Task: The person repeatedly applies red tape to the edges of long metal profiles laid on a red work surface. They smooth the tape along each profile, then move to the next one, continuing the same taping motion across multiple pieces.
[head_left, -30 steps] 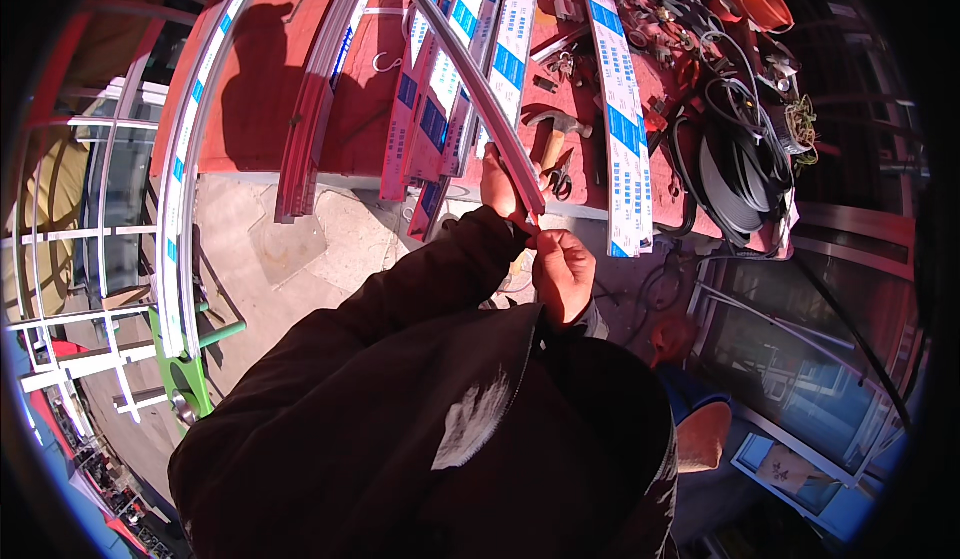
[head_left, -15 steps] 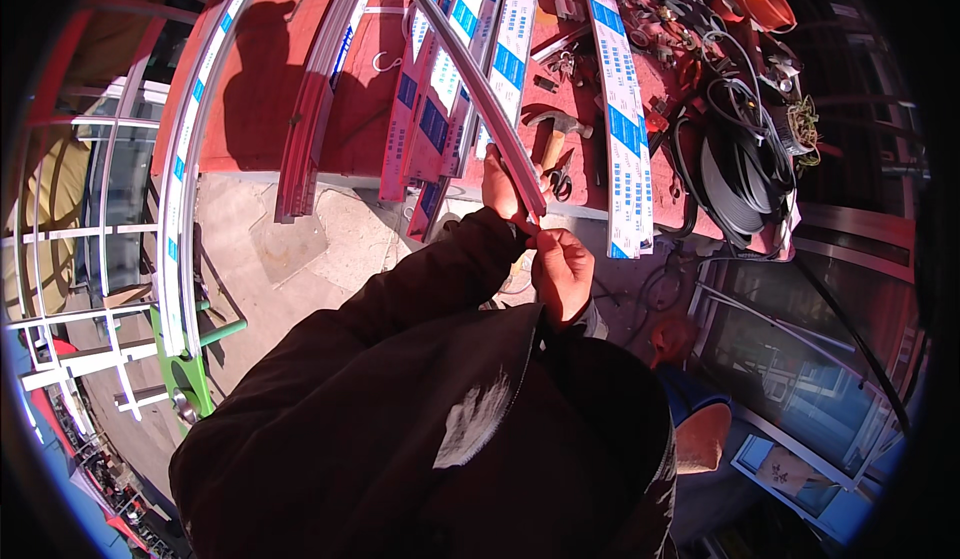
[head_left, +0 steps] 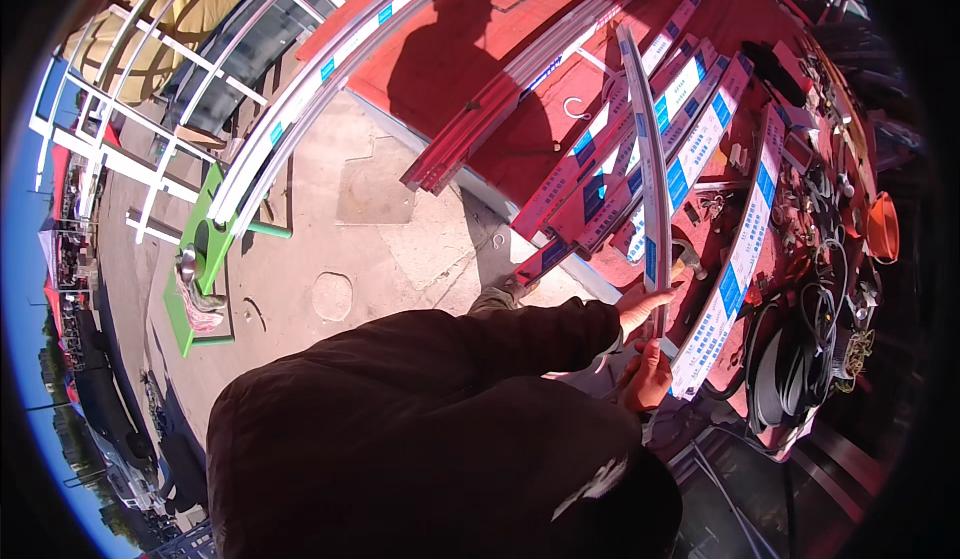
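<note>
A long, narrow profile strip (head_left: pixel 650 179), dark reddish with a blue-and-white film on one face, runs away from me over the red work table (head_left: pixel 590 49). Near its close end, my left hand (head_left: pixel 640 309) grips the strip, fingers across it. Just below, my right hand (head_left: pixel 647 379) is closed with the thumb pressed up at the strip's end; whether it pinches anything small there is hidden. Several film-covered profiles (head_left: pixel 697 144) lie fanned out beneath the strip. Right of my hands rests another film-covered profile (head_left: pixel 738 269), and a hammer (head_left: pixel 687 256) lies between.
Black coiled cord (head_left: pixel 790 369) hangs at the table's right edge, near an orange bowl-shaped container (head_left: pixel 882 227). A bundle of bare profiles (head_left: pixel 520 79) juts past the table's near edge. Farther left, long white profiles (head_left: pixel 310 89) rest on a green stand (head_left: pixel 208 234).
The view has swung left, so the table and hands appear farther right. The strip now shows its filmed face and stands more upright in the picture. Both hands stay at its near end.
</note>
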`<state>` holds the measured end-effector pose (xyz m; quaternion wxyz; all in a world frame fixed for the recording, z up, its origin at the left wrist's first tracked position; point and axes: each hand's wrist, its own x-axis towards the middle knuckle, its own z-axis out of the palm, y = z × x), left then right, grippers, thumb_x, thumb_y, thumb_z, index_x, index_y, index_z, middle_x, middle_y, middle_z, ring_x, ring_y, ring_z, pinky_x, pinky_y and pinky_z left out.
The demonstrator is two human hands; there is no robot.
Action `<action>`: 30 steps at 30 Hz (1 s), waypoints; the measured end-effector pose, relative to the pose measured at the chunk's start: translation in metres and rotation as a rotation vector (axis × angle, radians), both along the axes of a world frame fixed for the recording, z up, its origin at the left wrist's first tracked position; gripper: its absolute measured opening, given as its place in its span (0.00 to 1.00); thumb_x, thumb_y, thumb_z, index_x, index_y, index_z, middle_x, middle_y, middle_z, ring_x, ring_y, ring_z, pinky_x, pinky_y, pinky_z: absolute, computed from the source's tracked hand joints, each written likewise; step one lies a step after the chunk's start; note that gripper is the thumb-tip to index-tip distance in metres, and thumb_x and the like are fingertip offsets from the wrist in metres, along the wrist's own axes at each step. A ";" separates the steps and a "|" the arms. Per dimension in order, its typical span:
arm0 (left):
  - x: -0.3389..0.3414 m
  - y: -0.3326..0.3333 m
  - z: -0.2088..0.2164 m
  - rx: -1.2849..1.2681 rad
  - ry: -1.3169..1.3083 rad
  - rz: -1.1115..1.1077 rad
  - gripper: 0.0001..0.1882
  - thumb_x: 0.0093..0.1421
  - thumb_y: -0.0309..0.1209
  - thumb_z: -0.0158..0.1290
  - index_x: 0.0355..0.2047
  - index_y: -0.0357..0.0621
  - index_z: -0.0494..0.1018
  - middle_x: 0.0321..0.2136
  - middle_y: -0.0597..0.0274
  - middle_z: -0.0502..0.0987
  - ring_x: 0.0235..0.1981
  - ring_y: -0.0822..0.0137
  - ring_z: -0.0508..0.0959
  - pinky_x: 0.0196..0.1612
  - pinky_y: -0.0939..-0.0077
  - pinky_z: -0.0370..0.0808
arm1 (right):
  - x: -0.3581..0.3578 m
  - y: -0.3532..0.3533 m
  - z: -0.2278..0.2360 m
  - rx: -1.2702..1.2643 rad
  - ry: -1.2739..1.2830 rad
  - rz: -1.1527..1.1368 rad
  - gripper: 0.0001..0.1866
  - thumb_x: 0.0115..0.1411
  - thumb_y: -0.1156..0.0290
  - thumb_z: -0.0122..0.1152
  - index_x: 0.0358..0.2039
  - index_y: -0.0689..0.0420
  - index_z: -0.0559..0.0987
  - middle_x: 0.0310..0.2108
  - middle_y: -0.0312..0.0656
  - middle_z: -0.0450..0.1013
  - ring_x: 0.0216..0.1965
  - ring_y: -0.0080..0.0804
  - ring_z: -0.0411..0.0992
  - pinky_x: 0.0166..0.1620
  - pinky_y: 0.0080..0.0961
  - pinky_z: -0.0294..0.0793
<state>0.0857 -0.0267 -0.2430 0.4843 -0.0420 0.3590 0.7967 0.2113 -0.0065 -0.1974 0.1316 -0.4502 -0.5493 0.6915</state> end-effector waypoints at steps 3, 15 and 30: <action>0.006 0.013 -0.013 -0.012 0.044 0.062 0.15 0.57 0.38 0.54 0.43 0.48 0.68 0.26 0.70 0.71 0.28 0.74 0.72 0.29 0.75 0.70 | 0.032 0.001 -0.014 -0.012 0.024 0.101 0.19 0.63 0.56 0.49 0.35 0.63 0.74 0.14 0.37 0.68 0.12 0.23 0.63 0.17 0.20 0.61; 0.002 0.000 0.001 -0.028 -0.035 0.042 0.22 0.57 0.35 0.54 0.51 0.47 0.65 0.30 0.68 0.72 0.33 0.75 0.72 0.38 0.75 0.71 | 0.091 0.062 -0.047 0.049 -0.150 0.482 0.18 0.61 0.60 0.49 0.40 0.64 0.73 0.18 0.37 0.71 0.16 0.21 0.63 0.23 0.19 0.61; 0.013 0.010 -0.027 -0.113 0.115 0.167 0.24 0.56 0.46 0.57 0.46 0.44 0.69 0.36 0.67 0.73 0.38 0.75 0.70 0.42 0.77 0.67 | 0.039 0.036 0.005 -0.003 -0.325 0.441 0.16 0.62 0.62 0.49 0.34 0.63 0.75 0.15 0.36 0.69 0.16 0.19 0.64 0.19 0.18 0.59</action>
